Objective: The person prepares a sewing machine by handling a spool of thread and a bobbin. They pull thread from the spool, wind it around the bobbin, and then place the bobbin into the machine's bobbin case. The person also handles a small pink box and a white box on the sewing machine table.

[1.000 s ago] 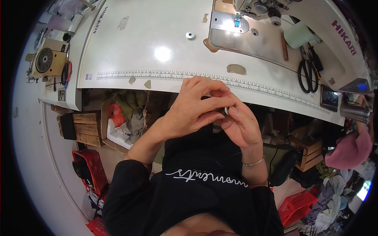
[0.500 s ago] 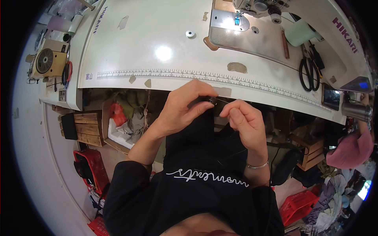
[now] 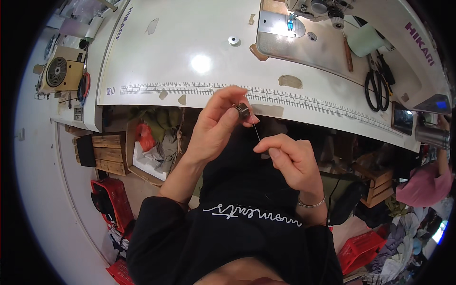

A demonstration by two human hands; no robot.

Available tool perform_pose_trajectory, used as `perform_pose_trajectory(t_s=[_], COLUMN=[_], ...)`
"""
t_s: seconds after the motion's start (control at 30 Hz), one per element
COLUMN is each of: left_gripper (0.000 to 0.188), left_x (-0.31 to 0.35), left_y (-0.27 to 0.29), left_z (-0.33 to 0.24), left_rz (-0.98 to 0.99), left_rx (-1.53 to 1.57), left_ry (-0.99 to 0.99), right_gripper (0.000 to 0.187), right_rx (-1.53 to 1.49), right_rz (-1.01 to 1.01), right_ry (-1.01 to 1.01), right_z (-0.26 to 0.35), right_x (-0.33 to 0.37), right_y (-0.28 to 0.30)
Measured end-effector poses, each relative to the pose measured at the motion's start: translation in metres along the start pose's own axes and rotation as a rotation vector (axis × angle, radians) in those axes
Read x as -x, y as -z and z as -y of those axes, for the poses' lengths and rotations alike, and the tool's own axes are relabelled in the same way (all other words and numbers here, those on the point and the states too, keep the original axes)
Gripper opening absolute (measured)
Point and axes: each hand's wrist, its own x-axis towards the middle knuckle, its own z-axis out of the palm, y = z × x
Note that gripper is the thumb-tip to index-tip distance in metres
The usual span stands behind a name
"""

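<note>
Between the thumb and fingers of my left hand is a small dark metal bobbin case, just off the table's front edge. A thin thread runs taut from it down to my right hand. There the thumb and bent index finger are pinched on the thread's end. On the white sewing table a small pale bobbin lies apart from both hands. The sewing machine's presser foot stands over the metal plate, away from my hands.
A ruler strip runs along the table's front edge. Black scissors, a green thread cone and a wooden-handled tool lie right of the machine bed. Below the table stand a box of cloth and red crates.
My left hand has turned, so the bobbin case shows more fully. My right hand has moved slightly lower, and the thread now slants downward, where it ran nearly level before.
</note>
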Motion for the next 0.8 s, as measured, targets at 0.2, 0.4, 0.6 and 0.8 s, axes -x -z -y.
perform_pose_trajectory(t_s=[0.2,0.4,0.6,0.8], left_gripper=[0.023,0.024,0.023,0.018], left_x=[0.002,0.003,0.009,0.009], left_y=[0.001,0.005,0.007,0.001], left_z=[0.004,0.006,0.006,-0.002], left_rz=[0.007,-0.048,-0.002,-0.042], left_rx=[0.186,0.198,0.085,-0.121], left_ry=[0.012,-0.006,-0.032,-0.081], right_gripper=[0.018,0.019,0.015,0.026], right_rx=[0.045,-0.039,-0.096,-0.692], right_rz=[0.076,0.117,-0.167,-0.071], right_ry=[0.059,0.067,0.333,0.374], right_z=[0.006,0.007,0.002,-0.005], right_x=[0.000,0.007,0.003,0.011], right_y=[-0.004,0.005,0.002,-0.013])
